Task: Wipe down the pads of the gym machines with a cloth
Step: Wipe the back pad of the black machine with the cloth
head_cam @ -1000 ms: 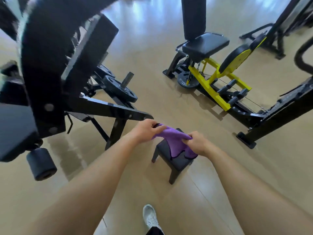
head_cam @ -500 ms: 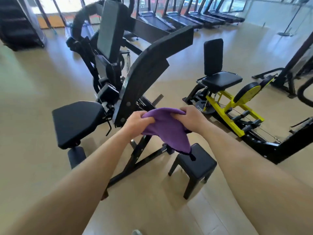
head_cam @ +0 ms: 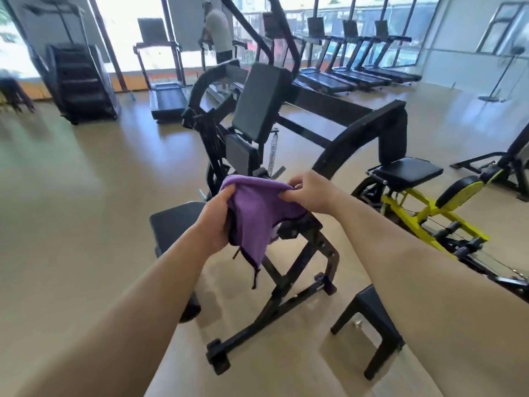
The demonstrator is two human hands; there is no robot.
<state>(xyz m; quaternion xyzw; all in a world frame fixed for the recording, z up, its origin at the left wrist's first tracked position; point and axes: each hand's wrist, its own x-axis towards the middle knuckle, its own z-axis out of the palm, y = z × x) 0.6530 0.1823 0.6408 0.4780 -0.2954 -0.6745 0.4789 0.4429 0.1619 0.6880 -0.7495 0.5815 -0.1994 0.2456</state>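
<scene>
A purple cloth hangs in front of me between both hands. My left hand grips its left side with fingers curled round the fabric. My right hand pinches its upper right edge. Behind the cloth stands a black gym machine with an upright back pad, a smaller pad below it and a seat pad at lower left, partly hidden by my left arm. The cloth touches no pad that I can see.
A small black stool stands on the floor at lower right. A yellow-framed machine with a black seat is to the right. Treadmills line the far windows, a person stands among them, and a stair climber is far left.
The view has risen from the floor and stool to the machine and windows. Both hands lifted the cloth off the stool and now hold it spread higher, in front of the machine.
</scene>
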